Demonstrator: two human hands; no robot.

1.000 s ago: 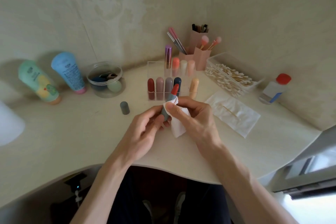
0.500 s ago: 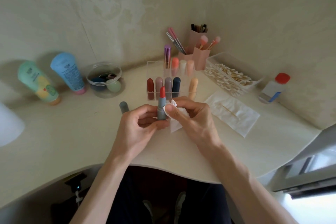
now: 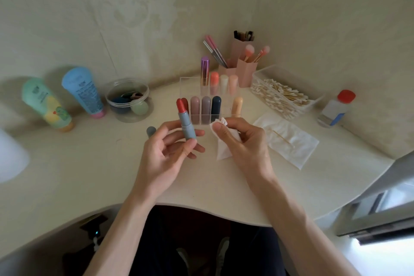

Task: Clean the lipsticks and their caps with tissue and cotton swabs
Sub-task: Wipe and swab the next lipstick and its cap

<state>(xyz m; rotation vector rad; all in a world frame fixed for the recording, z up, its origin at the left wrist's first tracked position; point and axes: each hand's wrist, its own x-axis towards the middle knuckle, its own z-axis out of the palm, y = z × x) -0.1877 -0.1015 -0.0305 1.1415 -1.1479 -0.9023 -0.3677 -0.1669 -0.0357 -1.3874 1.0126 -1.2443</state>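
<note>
Lipstick and tissue now parted

The left hand (image 3: 165, 152) grips the grey-blue lipstick (image 3: 186, 124) by its base, red tip up. The tissue (image 3: 222, 152) touched it half a second ago; now the right hand (image 3: 244, 143) pinches it apart, at the lipstick's 3 o'clock. The grey cap (image 3: 151, 130) stands at its 9 o'clock.

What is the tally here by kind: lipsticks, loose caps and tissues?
Lipsticks: 10, nine standing in the clear rack, one in the left hand.
Loose caps: 1, on the table.
Tissues: 2, one pinched in the right hand, one flat on the table.
Total: 13
</note>
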